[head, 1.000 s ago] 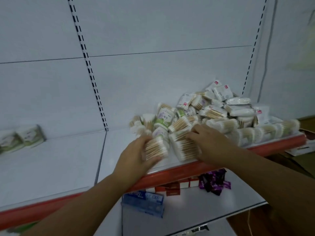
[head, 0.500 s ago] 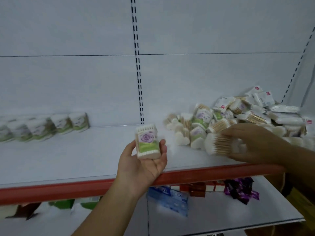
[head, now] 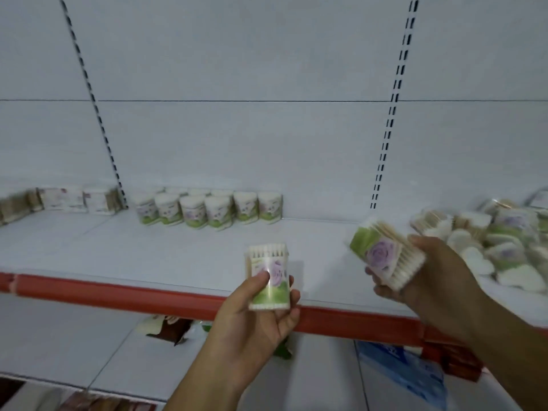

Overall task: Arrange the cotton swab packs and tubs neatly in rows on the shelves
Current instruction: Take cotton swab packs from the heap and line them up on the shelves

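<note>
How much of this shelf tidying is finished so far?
Done: rowed tubs stand at the back of the shelf, packs lined beside them. In hand: the left hand holds an upright tub, the right hand a tilted tub. Remaining: the jumbled pile on the right.

Two hands [head: 255, 321] [head: 436, 277], two held tubs [head: 274, 271] [head: 382, 256]

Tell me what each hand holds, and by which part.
Left hand grips the upright tub round its lower half, thumb across its front. Right hand grips the tilted tub, thumb on top, fingers underneath.
</note>
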Action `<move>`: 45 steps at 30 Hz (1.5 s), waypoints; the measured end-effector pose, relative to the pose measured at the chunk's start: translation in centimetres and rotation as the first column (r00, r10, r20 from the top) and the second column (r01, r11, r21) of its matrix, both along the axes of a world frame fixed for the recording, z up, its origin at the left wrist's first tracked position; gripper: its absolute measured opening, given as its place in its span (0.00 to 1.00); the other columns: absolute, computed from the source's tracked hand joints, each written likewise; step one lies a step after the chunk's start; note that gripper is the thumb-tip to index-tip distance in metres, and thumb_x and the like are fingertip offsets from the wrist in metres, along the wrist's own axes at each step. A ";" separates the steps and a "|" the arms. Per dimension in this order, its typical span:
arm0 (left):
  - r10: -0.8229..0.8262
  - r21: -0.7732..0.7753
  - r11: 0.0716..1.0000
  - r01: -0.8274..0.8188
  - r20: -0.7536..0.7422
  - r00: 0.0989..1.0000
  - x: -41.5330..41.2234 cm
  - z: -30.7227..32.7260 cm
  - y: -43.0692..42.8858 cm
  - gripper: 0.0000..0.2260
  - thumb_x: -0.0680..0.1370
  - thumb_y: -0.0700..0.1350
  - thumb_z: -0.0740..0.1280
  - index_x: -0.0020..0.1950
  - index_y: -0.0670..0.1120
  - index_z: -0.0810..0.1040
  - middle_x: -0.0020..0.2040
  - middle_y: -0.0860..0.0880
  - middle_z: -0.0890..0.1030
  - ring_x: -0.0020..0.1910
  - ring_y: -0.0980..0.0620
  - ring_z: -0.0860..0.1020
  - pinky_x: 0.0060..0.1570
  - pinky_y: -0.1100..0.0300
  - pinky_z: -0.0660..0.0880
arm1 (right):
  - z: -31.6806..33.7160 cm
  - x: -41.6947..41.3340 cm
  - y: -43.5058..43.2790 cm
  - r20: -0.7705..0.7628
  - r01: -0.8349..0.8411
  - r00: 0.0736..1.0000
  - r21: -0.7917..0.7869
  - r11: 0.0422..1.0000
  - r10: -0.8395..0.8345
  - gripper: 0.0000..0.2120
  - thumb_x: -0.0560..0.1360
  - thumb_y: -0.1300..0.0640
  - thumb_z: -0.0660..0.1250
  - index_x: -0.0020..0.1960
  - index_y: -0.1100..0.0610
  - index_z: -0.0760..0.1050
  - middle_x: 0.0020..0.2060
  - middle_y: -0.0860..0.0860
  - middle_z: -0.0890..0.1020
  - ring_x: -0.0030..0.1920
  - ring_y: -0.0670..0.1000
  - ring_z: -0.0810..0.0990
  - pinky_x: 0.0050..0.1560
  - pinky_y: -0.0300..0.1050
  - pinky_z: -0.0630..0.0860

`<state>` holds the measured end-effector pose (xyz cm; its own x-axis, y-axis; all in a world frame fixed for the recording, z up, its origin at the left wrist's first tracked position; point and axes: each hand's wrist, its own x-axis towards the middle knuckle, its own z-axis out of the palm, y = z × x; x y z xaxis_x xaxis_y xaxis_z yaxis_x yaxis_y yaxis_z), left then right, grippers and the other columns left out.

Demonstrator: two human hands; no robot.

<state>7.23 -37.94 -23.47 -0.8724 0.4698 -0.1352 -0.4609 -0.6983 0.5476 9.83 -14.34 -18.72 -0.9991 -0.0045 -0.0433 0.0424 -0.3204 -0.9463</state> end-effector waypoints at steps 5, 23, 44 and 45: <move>0.137 -0.099 0.985 -0.144 -0.071 0.988 -2.1 -1.3 -5.0 0.36 0.52 0.46 0.83 0.58 0.40 0.79 0.52 0.36 0.82 0.38 0.44 0.82 0.32 0.56 0.79 | -1.7 -3.3 -7.4 0.200 -0.200 0.960 -0.001 0.980 0.196 0.25 0.64 0.46 0.61 0.47 0.65 0.80 0.34 0.64 0.80 0.25 0.55 0.74 0.25 0.45 0.75; 0.171 -0.447 0.845 -0.294 -0.295 0.940 -12.2 1.0 -15.8 0.39 0.52 0.47 0.82 0.61 0.44 0.76 0.53 0.37 0.83 0.46 0.36 0.83 0.35 0.49 0.81 | -4.4 -14.0 -16.9 0.058 -0.256 0.962 -0.159 0.954 0.268 0.38 0.29 0.54 0.86 0.40 0.54 0.86 0.32 0.61 0.79 0.28 0.54 0.74 0.27 0.44 0.68; -0.201 -0.682 0.631 -0.370 -0.605 0.771 -19.7 1.6 -16.4 0.24 0.59 0.46 0.78 0.53 0.54 0.76 0.50 0.54 0.82 0.44 0.56 0.84 0.38 0.62 0.80 | 0.1 -13.6 -18.1 -0.112 0.383 0.921 0.441 0.811 -0.374 0.14 0.69 0.62 0.75 0.52 0.52 0.81 0.41 0.50 0.84 0.31 0.46 0.76 0.35 0.43 0.72; -0.218 -0.701 0.593 -0.396 -0.614 0.759 -19.5 1.9 -15.6 0.24 0.59 0.49 0.79 0.52 0.55 0.76 0.49 0.55 0.82 0.44 0.57 0.83 0.38 0.63 0.79 | 0.3 -13.7 -16.8 -0.116 0.353 0.933 0.489 0.798 -0.342 0.15 0.68 0.58 0.77 0.53 0.51 0.80 0.41 0.50 0.84 0.32 0.45 0.77 0.35 0.41 0.73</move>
<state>-12.31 -53.53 -21.58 -0.9180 0.3644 0.1568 0.2099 0.1109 0.9714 -3.87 -31.18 -18.39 -0.9300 0.3595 0.0764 -0.0030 0.2003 -0.9797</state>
